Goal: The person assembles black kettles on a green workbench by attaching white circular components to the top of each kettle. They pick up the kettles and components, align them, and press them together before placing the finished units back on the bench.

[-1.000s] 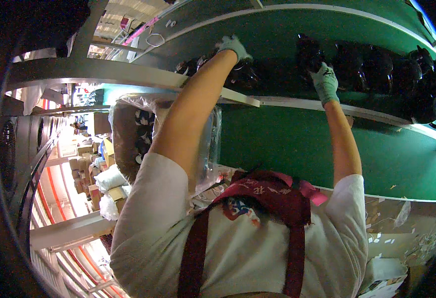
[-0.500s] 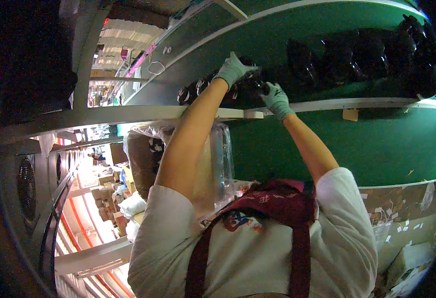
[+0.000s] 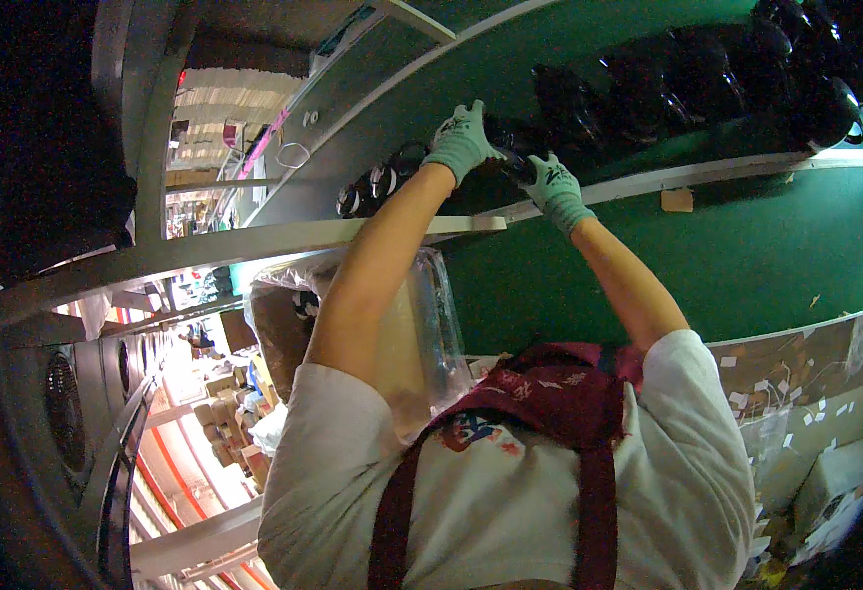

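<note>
My left hand [image 3: 461, 140], in a pale green-white glove, reaches up over the green surface, its thumb stretched toward a dark glossy piece [image 3: 516, 167]. My right hand [image 3: 555, 192], gloved alike, has its fingers closed at the right end of that piece. The piece lies between both hands, and shadow hides its exact shape. To the left of my left hand sit several small black pieces with shiny, light-edged rims [image 3: 382, 179]. Farther right, a row of larger black glossy curved pieces [image 3: 638, 93] stands on the green surface.
A pale metal rail [image 3: 746, 175] borders the green surface [image 3: 726, 256], with a brown paper tag [image 3: 677, 201] below it. Nearer me stands a plastic-wrapped carton [image 3: 421, 324]. Grey metal framing [image 3: 205, 246] crosses on the left, beside a round fan grille [image 3: 62, 403].
The whole view has shifted slightly. My hands sit a little farther right relative to the rail's joint, and the dark piece between them lies more nearly across from glove to glove.
</note>
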Tool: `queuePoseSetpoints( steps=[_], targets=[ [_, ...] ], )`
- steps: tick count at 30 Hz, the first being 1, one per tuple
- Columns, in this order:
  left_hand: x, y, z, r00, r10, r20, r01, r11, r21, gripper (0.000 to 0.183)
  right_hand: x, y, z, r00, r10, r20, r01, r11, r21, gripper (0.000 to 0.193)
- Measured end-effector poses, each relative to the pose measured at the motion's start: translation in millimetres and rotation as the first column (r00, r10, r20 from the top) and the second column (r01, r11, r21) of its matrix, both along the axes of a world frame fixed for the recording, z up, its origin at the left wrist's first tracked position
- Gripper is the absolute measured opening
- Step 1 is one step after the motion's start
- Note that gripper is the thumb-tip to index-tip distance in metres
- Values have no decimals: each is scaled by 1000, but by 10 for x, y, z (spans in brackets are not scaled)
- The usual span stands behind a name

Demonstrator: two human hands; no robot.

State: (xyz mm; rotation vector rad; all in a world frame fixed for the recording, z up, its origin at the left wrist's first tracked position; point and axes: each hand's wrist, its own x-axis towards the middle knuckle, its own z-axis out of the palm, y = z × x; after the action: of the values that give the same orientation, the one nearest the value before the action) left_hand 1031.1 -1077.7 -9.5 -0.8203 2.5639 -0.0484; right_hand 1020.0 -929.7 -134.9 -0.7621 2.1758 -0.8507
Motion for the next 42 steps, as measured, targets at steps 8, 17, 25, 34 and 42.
queuePoseSetpoints(
  steps=[8,17,25,34,42],
  targets=[
    [-3,101,102,966,-210,148,226,969,-98,113,1,20,-19,999,-8,-47,8,1000,3,69],
    [-207,-378,131,913,59,-404,109,918,381,58,26,43,-54,996,-16,-85,14,999,-33,65],
    [-251,-272,125,974,17,-227,94,877,470,65,27,25,-80,995,-6,-102,3,999,-32,64],
    [-250,37,162,955,-215,204,225,974,-28,113,-11,25,-136,995,-24,-100,20,999,-42,60],
    [-101,-607,-293,1000,17,-11,-14,963,268,121,25,67,20,994,-17,-111,10,998,-64,57]
  ],
)
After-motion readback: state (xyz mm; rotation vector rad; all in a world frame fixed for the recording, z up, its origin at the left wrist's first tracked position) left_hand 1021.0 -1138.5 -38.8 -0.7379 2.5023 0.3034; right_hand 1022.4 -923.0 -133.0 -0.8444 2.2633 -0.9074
